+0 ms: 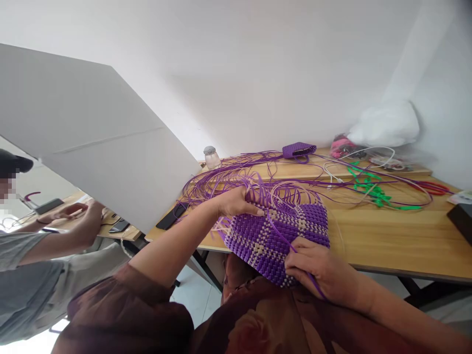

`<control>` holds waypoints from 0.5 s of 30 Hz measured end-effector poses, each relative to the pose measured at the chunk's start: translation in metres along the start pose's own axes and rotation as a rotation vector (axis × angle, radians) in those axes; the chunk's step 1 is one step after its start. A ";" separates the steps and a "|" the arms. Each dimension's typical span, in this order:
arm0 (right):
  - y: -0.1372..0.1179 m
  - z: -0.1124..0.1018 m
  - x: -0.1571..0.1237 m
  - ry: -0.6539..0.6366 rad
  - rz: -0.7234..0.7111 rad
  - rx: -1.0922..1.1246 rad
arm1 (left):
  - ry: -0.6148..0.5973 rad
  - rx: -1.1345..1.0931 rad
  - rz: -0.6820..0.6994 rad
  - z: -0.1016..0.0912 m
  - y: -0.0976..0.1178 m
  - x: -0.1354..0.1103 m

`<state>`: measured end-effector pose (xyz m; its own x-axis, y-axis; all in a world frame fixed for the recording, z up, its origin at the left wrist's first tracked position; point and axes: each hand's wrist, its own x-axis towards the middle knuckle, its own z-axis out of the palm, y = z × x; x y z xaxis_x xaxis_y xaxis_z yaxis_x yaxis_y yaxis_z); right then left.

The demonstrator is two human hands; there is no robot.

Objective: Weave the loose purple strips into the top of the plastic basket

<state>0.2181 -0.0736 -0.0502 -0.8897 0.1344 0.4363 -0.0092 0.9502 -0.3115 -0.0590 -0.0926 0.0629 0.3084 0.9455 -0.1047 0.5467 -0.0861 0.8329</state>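
Observation:
A woven basket (265,241) of purple and cream plastic strands rests at the table's front edge, tilted toward me. My left hand (239,202) is closed on its upper edge, thumb on the near face and fingers behind, partly hidden. From that edge a purple strand (280,235) runs down to my right hand (313,265), which pinches it in front of the weave. The strand's tail hangs below the right hand. Many loose purple and cream strands (206,184) fan out behind the basket across the table.
A small purple woven pouch (297,150), a lidded jar (211,158), green strips (372,189) and a white plastic bag (387,123) lie farther back. A black phone (172,216) is at left. Beyond a white partition (92,128), another person's hands (77,214) are at another table.

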 end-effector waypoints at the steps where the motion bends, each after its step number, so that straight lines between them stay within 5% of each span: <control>1: 0.001 -0.006 -0.002 0.030 -0.001 -0.021 | 0.005 0.000 0.044 0.006 0.006 -0.002; 7: 0.004 -0.054 -0.030 0.198 0.070 0.084 | -0.007 0.104 0.269 0.029 0.031 -0.015; 12: 0.032 -0.093 -0.054 0.015 0.294 0.410 | -0.004 0.039 0.093 0.014 0.020 -0.011; 15: 0.059 -0.116 -0.047 0.115 0.339 0.448 | -0.097 -0.031 0.096 0.005 0.024 -0.011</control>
<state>0.3123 0.0084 0.0089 -0.8215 0.4646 0.3307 0.0531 0.6397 -0.7668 -0.0453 -0.1069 0.0813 0.4332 0.8982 -0.0747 0.4875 -0.1638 0.8576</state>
